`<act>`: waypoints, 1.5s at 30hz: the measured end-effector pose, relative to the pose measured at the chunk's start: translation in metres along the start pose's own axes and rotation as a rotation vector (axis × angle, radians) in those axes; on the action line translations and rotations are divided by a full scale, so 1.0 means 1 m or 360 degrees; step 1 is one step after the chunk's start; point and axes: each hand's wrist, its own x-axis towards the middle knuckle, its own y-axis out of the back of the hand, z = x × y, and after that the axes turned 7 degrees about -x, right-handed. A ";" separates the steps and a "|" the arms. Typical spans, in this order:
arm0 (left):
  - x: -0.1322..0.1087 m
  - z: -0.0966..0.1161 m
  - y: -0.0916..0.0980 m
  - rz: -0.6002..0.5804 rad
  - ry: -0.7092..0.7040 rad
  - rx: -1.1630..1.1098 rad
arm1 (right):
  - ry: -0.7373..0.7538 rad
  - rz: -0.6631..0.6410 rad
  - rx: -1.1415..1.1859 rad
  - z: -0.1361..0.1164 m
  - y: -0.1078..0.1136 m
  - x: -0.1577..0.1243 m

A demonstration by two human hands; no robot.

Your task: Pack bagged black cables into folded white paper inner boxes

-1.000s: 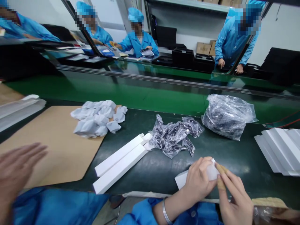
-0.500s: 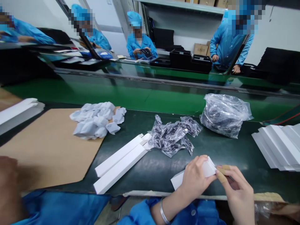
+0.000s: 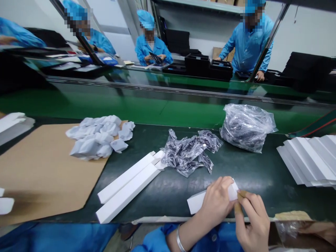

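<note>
A long, narrow white carton [image 3: 195,203] lies across the front of the dark green bench, in both my hands. My left hand [image 3: 216,199] is wrapped over the top of it, covering its middle. At the carton's right end my right hand [image 3: 253,217] pinches the end flap between thumb and forefinger, both in tan finger covers. To the left, two similar white cartons [image 3: 128,189] rest side by side at a slant. Touching their far ends is a loose heap of small clear plastic bags [image 3: 189,152] with dark items inside, too crumpled to name.
Behind stands a large clear bag [image 3: 246,127] of dark items. Flat white cartons [image 3: 309,161] are stacked at right. White wrapped bundles [image 3: 94,136] lie on brown cardboard [image 3: 47,168]. A neighbour's blue clothing [image 3: 60,236] shows lower left. Co-workers [image 3: 153,49] sit and stand beyond the barrier.
My right hand has shifted left, closer against the carton's end, and my left hand keeps its hold. The view has turned slightly right. The neighbour's hand at left has gone from view.
</note>
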 end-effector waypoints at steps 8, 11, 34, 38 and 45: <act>0.005 -0.004 0.006 0.0200 -0.0099 -0.0075 | -0.0147 0.0055 0.0353 0.007 0.003 -0.004; 0.003 -0.002 0.002 0.0222 -0.0121 -0.0079 | -0.0033 0.0020 0.0286 0.005 0.004 -0.002; 0.001 0.007 0.012 0.0064 0.0273 -0.1204 | -0.0746 -0.0954 0.1240 0.021 -0.038 -0.061; 0.001 0.013 0.024 -0.0219 0.0408 -0.1500 | -0.0715 -0.1006 0.1153 0.028 -0.043 -0.068; -0.006 0.025 0.024 -0.0069 0.0888 -0.1775 | -0.0719 -0.1099 0.1109 0.022 -0.042 -0.059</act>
